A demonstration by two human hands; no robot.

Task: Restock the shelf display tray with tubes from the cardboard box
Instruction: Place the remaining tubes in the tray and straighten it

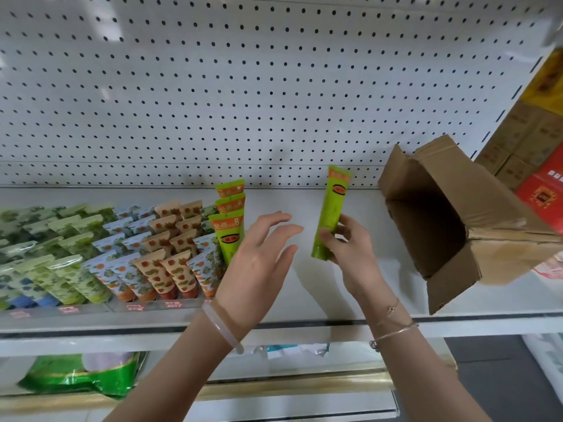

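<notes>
My right hand (pixel 350 248) grips a lime-green tube (pixel 330 208) with an orange label, held upright above the white shelf (pixel 335 293). My left hand (pixel 259 257) hovers just left of it, fingers spread, holding nothing. Left of that hand, three matching green tubes (pixel 230 220) stand in a row at the right end of the clear display tray (pixel 146 306). The tray holds several rows of patterned tubes (pixel 122 251). An open cardboard box (pixel 457 226) lies tilted on the shelf to the right, its inside dark.
A white pegboard wall (pixel 243 86) backs the shelf. Stacked cartons and a red box (pixel 542 190) stand beyond the cardboard box at far right. Green packets (pixel 76 376) lie on the lower shelf at left.
</notes>
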